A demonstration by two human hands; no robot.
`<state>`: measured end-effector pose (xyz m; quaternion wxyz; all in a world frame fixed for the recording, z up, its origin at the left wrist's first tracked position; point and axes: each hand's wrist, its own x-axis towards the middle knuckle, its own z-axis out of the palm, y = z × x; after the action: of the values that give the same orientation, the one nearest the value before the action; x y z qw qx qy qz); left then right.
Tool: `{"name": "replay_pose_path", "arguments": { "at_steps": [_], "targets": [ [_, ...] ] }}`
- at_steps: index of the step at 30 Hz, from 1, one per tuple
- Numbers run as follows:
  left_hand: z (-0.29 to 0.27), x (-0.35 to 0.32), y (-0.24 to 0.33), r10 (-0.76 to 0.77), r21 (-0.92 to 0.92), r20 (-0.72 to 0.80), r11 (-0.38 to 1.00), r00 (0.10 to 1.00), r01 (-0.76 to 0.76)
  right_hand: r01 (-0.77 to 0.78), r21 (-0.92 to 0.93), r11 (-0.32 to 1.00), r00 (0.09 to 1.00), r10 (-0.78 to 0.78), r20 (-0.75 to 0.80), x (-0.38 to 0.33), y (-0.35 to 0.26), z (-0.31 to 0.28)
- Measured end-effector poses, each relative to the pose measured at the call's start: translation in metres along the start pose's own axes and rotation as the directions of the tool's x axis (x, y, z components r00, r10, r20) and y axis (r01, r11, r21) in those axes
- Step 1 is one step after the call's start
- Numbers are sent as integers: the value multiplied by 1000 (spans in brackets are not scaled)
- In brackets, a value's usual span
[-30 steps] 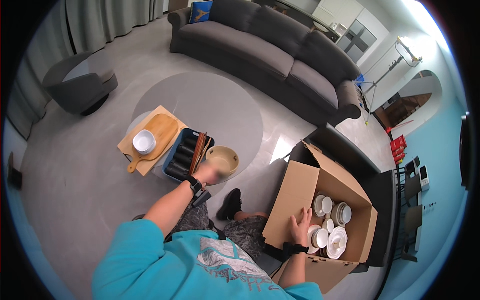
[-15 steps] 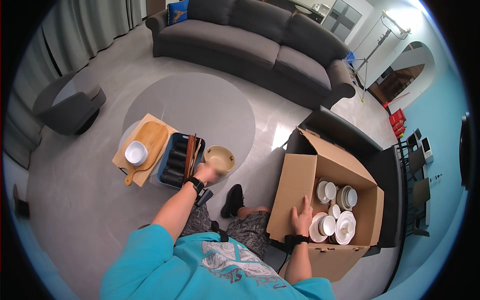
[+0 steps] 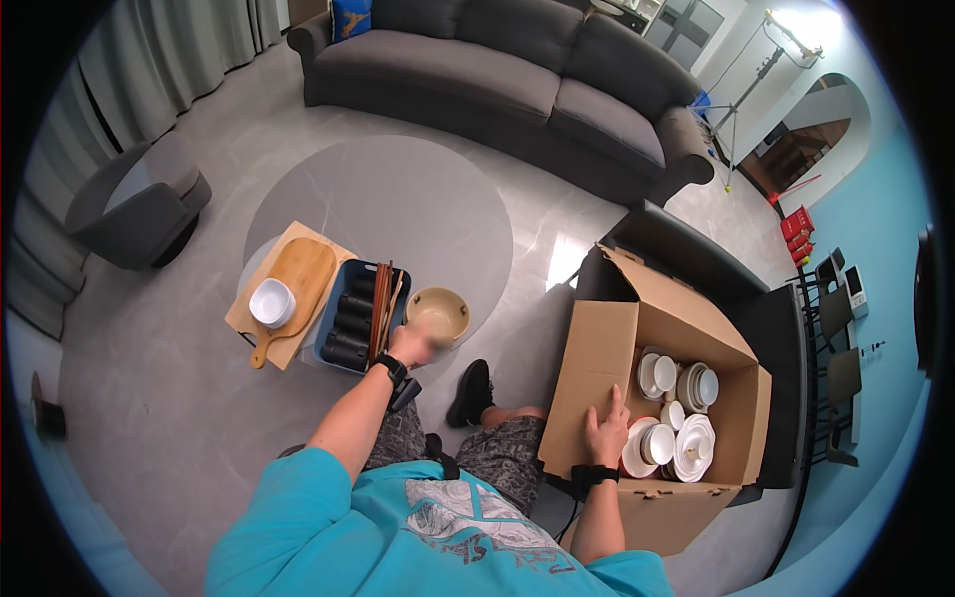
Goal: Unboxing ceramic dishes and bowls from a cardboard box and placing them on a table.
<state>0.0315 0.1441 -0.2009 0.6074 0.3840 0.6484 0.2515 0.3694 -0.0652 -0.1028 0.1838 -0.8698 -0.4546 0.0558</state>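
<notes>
A beige bowl (image 3: 438, 303) stands at the near edge of the round grey table. My left hand (image 3: 410, 345) is closed on its near rim, though the fingertips are smeared. Close by on the left is a blue tray (image 3: 338, 360) holding black rounded objects (image 3: 351, 323) and a bundle of brown chopsticks (image 3: 382, 303). My right hand (image 3: 605, 438) lies open with fingers stretched on the flap of a cardboard box (image 3: 587, 348). Inside that box are white bowls (image 3: 658, 444), stacked dishes (image 3: 698, 388) and a white lidded dish (image 3: 694, 453).
Left of the tray, a white bowl (image 3: 272, 302) sits on a wooden cutting board (image 3: 308, 267) on the round table (image 3: 398, 189). The box rests on a black bench (image 3: 676, 239). A grey sofa (image 3: 448, 75) stands beyond, and a grey armchair (image 3: 139, 209) is at the left.
The view has shifted slightly. My left hand stays at the beige bowl, and my right hand stays on the box flap.
</notes>
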Motion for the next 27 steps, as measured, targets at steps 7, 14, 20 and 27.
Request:
{"name": "replay_pose_path", "arguments": {
  "at_steps": [7, 14, 20, 27],
  "targets": [
    [0, 5, -9, -2, 105, -35, 994, 999, 6, 6, -23, 1000, 1000, -7, -16, 0, 0, 2],
    [0, 1, -5, -16, 97, -52, 995, 999, 21, -2, -69, 998, 1000, 0, -28, 1, -4, 4],
    [3, 3, -11, -10, 24, -53, 1000, 999, 11, 3, -81, 997, 999, -6, -42, 0, 0, 4],
    [18, -49, 10, 645, 613, -74, 631, 761, -475, 22, -100, 995, 997, -30, -75, 3, 7, 6]
  ]
}}
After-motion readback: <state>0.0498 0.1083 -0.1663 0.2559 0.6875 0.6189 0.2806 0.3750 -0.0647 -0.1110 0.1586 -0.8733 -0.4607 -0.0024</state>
